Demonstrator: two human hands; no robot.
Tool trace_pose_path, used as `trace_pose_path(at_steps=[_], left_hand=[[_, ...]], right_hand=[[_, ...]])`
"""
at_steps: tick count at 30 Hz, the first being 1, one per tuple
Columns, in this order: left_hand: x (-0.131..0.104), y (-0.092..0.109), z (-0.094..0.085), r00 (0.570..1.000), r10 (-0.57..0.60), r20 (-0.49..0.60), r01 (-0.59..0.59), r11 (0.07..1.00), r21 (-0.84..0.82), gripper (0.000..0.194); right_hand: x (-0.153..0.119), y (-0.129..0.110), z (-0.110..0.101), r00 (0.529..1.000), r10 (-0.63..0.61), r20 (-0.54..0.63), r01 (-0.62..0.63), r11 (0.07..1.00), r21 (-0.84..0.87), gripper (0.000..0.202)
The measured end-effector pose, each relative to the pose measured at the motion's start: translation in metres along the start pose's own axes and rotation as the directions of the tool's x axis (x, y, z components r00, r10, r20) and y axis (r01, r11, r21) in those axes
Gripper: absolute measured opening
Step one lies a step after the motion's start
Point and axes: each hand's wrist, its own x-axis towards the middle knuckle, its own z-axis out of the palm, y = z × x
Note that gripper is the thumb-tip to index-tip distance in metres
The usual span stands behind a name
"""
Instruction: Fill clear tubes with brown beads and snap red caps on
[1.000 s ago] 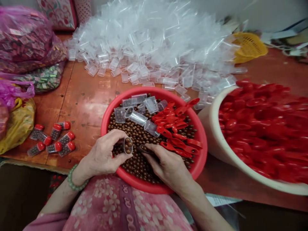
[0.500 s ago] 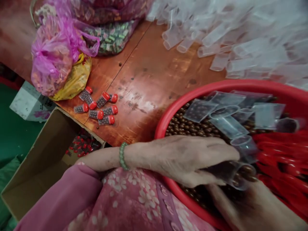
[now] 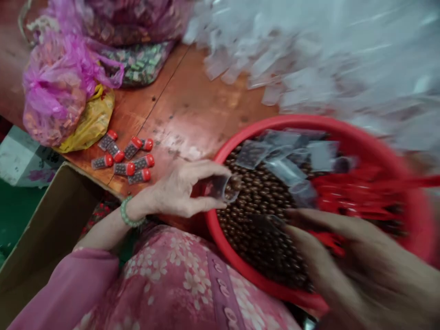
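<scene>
My left hand (image 3: 184,190), with a green bead bracelet, grips a clear plastic tube (image 3: 217,187) by its sides. Its open mouth points right over the rim of a red basin (image 3: 215,229), and brown balls (image 3: 233,187) show at the mouth. Over the basin, my right hand (image 3: 347,252) is blurred, its thumb and fingers closing on a dark see-through piece (image 3: 270,222) that I cannot make out. Small shiny brown balls (image 3: 261,195) fill much of the basin. Flat clear tubes (image 3: 285,169) and red plastic parts (image 3: 354,195) lie on top of them.
Several filled tubes with red caps (image 3: 124,168) lie on the wooden table (image 3: 172,119). Knotted pink (image 3: 55,96) and yellow (image 3: 92,121) bags sit at the back left. Clear empty tubes (image 3: 309,78) are heaped at the back right. A cardboard box (image 3: 48,220) stands below the table's edge.
My left hand has drawn back leftward with the tube, from over the basin to its left rim. My right hand has come apart from it. The view has shifted slightly.
</scene>
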Motion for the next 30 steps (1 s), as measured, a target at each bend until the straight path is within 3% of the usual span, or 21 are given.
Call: trace_pose_path(at_steps=[2,8,22,27,30], left_hand=[[0.002,0.004,0.013,0.999,0.034,0.01,-0.034,0.999,-0.014,0.035],[0.015,0.007,0.034,0.995,0.087,0.05,-0.087,0.996,-0.015,0.029],[0.029,0.009,0.04,0.978,0.124,0.166,-0.136,0.989,0.065,0.034],[0.032,0.009,0.041,0.983,0.068,0.173,-0.081,0.994,0.068,0.031],[0.035,0.009,0.041,0.986,0.038,0.16,-0.048,0.997,0.063,0.029]], right_hand=[[0.011,-0.02,0.005,0.988,-0.152,0.02,0.149,0.985,0.085,0.027],[0.027,-0.023,0.004,0.959,-0.261,0.108,0.234,0.948,0.215,0.029],[0.031,-0.014,0.007,0.97,-0.168,0.177,0.101,0.937,0.333,0.028],[0.027,-0.009,0.009,0.977,-0.159,0.142,0.107,0.942,0.319,0.029],[0.027,-0.007,0.01,0.98,-0.175,0.095,0.138,0.94,0.312,0.017]])
